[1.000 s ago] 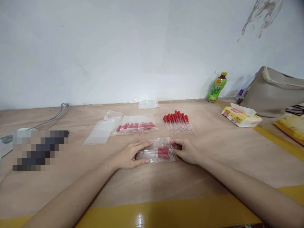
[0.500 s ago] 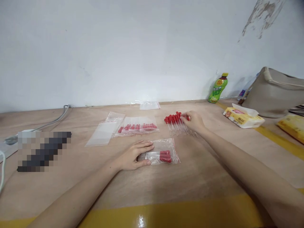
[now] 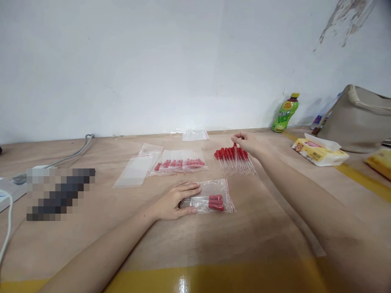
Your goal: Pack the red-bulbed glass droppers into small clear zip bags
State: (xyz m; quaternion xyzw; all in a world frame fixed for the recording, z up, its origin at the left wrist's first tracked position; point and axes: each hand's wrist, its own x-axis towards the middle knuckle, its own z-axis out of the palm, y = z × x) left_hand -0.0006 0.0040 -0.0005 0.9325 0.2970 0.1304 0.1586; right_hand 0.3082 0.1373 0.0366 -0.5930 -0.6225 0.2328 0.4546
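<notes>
Along the near edge of the desk (image 3: 165,240) runs a strip of glossy yellow tape (image 3: 214,274), and beyond it the left hand (image 3: 175,201) lies flat with thumb and fingers spread over the left end of a clear zip bag (image 3: 210,186). What look like three red-bulbed pipettes (image 3: 216,202) lie inside, bulbs toward the red-lined mouth on the right; I can't tell from here whether that mouth is sealed. If it is loose, a sideways drag on the slick plastic could let them slide out, and a heavy palm might bend the thin stems. Farther left lie flat unfilled bags (image 3: 131,173), then a fanned overlap of filled bags (image 3: 180,156), where a brushing forearm might shuffle one layer off another. To the right is a close row of loose pipettes (image 3: 227,162). Above its far side the right hand (image 3: 249,143), well apart from the left, has finger and thumb clamped on the bulb of a single pipette (image 3: 235,152), stem hanging down across the others. That is the likeliest trouble, I'd judge: with stems packed so tightly, the tip could catch a neighbour and skew the row, or the smooth bulb could slip from so small a pinch.
</notes>
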